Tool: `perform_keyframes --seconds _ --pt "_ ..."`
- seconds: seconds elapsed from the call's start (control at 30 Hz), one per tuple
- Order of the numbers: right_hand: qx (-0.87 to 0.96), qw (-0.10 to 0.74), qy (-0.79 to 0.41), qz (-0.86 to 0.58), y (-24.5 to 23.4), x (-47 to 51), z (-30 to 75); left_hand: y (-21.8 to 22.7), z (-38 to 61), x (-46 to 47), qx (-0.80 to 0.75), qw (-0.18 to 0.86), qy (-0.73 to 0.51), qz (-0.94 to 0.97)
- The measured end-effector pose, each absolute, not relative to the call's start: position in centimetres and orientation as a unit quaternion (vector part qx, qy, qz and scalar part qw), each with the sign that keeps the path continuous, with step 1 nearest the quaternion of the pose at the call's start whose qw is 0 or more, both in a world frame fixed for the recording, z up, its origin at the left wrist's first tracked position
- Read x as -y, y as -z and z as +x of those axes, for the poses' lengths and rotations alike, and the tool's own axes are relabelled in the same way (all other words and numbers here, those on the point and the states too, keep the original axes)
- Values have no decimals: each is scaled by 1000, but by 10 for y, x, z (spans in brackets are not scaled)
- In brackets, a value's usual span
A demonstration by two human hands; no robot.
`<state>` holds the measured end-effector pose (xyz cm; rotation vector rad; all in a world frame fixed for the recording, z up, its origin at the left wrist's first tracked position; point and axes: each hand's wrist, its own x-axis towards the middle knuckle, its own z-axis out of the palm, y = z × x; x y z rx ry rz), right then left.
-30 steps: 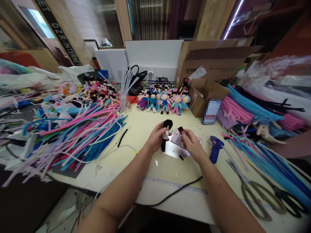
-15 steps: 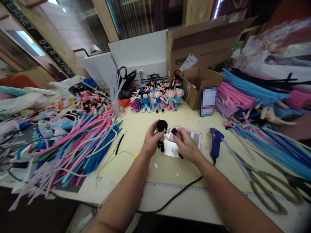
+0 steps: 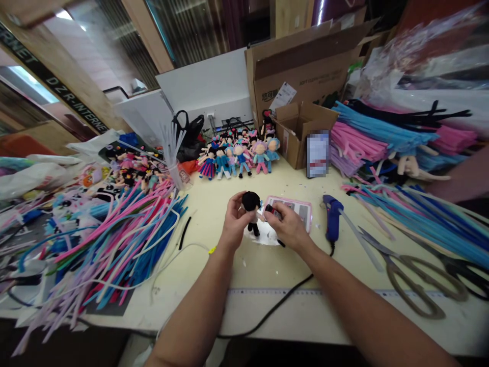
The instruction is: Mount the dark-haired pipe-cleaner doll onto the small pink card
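My left hand (image 3: 234, 220) is closed around a small doll (image 3: 251, 202) with black hair and black legs, held upright over the table. Just to the right, my right hand (image 3: 289, 224) grips a small black and red lighter (image 3: 269, 209), its black end facing the doll a short gap away. A faint bluish spot shows between the two; I cannot tell whether it is a flame. Beneath the hands lies a shiny white sheet (image 3: 265, 235). A pink-edged case (image 3: 305, 210) is partly hidden behind my right hand.
To the right lie a blue glue gun (image 3: 331, 218) and large scissors (image 3: 405, 270). Fuzzy craft stems (image 3: 126, 244) heap on the left, with more bundles (image 3: 428, 214) at right. Finished dolls (image 3: 240, 155) stand at the back beside a cardboard box (image 3: 294, 132). A black cable (image 3: 275, 308) crosses the front.
The view has shifted slightly, so the background sits further left. The doll has turned a little in my left hand. Both hands keep their hold.
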<state>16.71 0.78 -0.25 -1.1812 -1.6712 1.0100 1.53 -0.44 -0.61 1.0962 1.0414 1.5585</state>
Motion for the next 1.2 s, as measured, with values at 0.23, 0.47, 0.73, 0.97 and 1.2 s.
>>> perform_keyframes --seconds 0.23,0.47,0.73,0.97,1.2 --pt "662 411 -377 -500 -1 -4 163 6 18 6 -436 441 -628 470" --pt "640 417 -418 -492 2 -6 161 12 15 1 -431 401 -633 502" --pt "626 429 -446 -476 3 -8 160 18 14 -2 -426 395 -637 507" --pt "630 429 -428 -486 1 -7 161 16 16 -1 -423 401 -635 507" --pt "632 423 -426 -490 0 -7 161 16 17 0 -422 404 -634 507"
